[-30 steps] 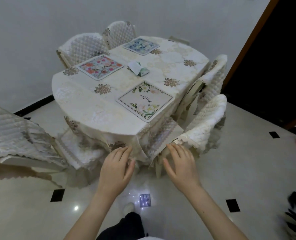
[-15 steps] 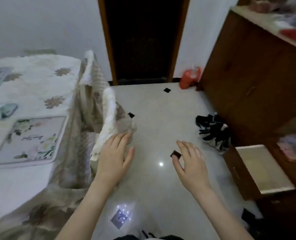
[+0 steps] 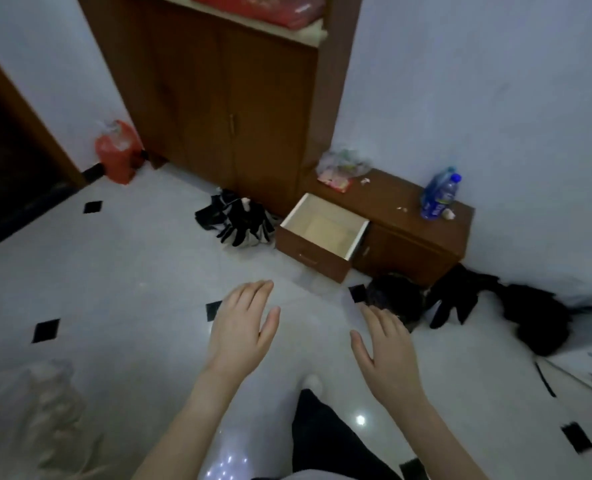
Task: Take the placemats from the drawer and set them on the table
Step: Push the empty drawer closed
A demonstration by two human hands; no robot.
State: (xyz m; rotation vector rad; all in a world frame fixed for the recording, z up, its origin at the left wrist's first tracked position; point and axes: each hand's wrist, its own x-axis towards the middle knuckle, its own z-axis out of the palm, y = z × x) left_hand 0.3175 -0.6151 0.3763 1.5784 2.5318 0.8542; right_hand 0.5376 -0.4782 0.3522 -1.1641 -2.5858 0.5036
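Note:
A brown wooden drawer [image 3: 317, 249] stands pulled out of a low cabinet [image 3: 409, 237] against the wall; its pale inside shows no placemat. My left hand [image 3: 242, 327] and my right hand [image 3: 388, 348] hover over the white floor in front of the drawer, fingers straight, holding nothing. Both are well short of the drawer. The table and the placemats are out of view.
A tall brown cupboard [image 3: 225, 98] stands left of the drawer. Dark gloves or clothes [image 3: 239, 220] lie on the floor beside it, and more dark items [image 3: 467, 299] lie right of the cabinet. A blue bottle [image 3: 438, 194] stands on the cabinet. A red bag [image 3: 116, 150] sits by the doorway.
My view has swung right, from the table with three placemats past the doorway to the cupboard and open drawer. Both hands stay raised, straight and holding nothing.

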